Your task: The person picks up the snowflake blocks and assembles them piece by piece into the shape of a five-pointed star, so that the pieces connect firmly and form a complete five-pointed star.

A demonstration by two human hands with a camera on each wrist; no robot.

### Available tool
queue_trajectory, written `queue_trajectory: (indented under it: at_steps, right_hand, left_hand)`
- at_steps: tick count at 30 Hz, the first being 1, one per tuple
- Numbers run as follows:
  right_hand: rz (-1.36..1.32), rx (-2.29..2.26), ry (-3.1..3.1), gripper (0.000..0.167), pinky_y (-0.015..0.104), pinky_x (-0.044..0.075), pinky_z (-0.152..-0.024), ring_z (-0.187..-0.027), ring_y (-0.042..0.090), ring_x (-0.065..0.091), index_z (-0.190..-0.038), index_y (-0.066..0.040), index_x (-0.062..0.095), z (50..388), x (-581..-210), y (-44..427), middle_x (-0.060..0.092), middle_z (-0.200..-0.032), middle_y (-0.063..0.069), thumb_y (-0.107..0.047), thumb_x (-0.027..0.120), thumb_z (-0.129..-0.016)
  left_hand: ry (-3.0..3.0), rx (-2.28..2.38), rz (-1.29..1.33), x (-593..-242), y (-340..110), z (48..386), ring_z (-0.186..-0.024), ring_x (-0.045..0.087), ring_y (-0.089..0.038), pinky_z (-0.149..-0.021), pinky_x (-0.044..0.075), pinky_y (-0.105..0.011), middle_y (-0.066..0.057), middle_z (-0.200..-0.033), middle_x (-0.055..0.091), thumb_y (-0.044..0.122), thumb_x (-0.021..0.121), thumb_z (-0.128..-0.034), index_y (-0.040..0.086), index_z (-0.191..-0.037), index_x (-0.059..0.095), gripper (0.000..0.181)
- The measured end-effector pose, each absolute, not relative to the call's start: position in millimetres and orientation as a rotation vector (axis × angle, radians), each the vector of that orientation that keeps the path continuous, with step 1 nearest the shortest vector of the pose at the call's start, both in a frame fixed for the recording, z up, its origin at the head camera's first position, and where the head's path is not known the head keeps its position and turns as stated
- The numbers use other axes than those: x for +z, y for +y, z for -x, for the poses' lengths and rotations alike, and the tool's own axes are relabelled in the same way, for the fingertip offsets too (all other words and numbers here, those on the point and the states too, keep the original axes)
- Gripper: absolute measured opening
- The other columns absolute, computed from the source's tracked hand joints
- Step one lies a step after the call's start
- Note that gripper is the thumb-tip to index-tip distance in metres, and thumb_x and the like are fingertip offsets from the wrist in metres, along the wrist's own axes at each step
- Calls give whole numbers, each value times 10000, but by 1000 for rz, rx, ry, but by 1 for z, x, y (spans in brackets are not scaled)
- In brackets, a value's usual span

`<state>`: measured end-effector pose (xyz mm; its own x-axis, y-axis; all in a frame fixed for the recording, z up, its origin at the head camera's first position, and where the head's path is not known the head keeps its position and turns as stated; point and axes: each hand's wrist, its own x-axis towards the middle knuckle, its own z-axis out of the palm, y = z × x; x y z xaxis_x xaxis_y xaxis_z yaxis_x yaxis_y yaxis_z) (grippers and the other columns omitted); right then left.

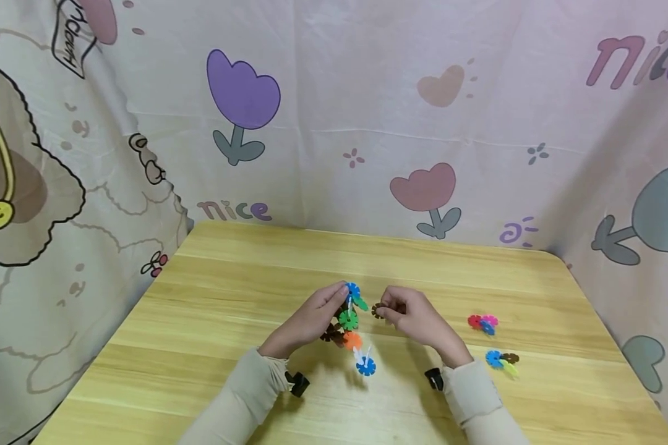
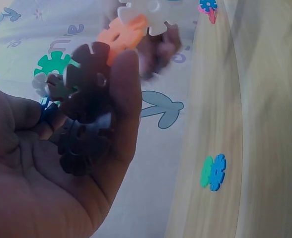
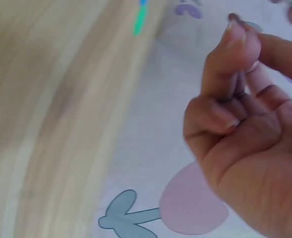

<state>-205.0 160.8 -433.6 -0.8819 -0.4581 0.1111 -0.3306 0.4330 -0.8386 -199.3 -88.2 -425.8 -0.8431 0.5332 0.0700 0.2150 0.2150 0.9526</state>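
My left hand (image 1: 316,314) grips a joined cluster of notched plastic snowflake discs (image 1: 349,320) above the table. Blue, green, brown, orange and white discs make up the cluster, and its lower end hangs down to a blue disc (image 1: 365,366). In the left wrist view, dark brown discs (image 2: 89,69) lie against the curled fingers, with an orange disc (image 2: 121,35) beyond them. Just to the right, my right hand (image 1: 414,314) pinches a single brown disc (image 1: 376,311) between thumb and fingertips, apart from the cluster. That disc is mostly hidden in the right wrist view.
On the right of the wooden table (image 1: 245,259) lie two small groups of discs: one red, pink and blue (image 1: 485,324), the other blue, brown and yellow-green (image 1: 501,360). A patterned cloth (image 1: 323,74) hangs behind the table and along its sides.
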Motion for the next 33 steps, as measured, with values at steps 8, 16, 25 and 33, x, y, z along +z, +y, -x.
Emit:
queue_trajectory:
  at_steps: [8,16,25,33]
  right_hand:
    - [777,-1617,2417,94,262,496,-471,-526,241,582,-900,-27,684,186,-416,157,685,-745,36,-11,665,-991]
    - [740,-1665,2424,85,264,500,-479,-521,271,586,-922,-25,687,182,-416,151,694,-759,40,-38,669,-1003]
    - [677,-1760,2432,93,318,553,-518,-533,243,651,-914,-7,687,181,-419,145,712,-754,65,-52,689,-996]
    - [665,-1776,2443,89,288,540,-518,-521,248,641,-912,-26,694,179,-419,142,709,-747,69,-47,683,-998]
  left_hand:
    - [2242,1691,-686,-426,-90,200,-1349,500,-324,-1156,385,-503,-197,-1391,568,324,275,-1162,-18,-1421,523,496]
    - [2203,1743,-723,-429,-86,203,-782,555,-202,-745,548,-363,-79,-872,534,300,266,-1163,19,-1047,553,418]
    - [2248,1770,-735,-429,-84,202,-787,511,-203,-732,480,-351,-78,-864,500,255,289,-1163,25,-981,524,376]
    - [2156,1795,-643,-426,-85,199,-756,608,-222,-623,617,-423,-124,-889,604,325,304,-1159,1,-1054,579,438]
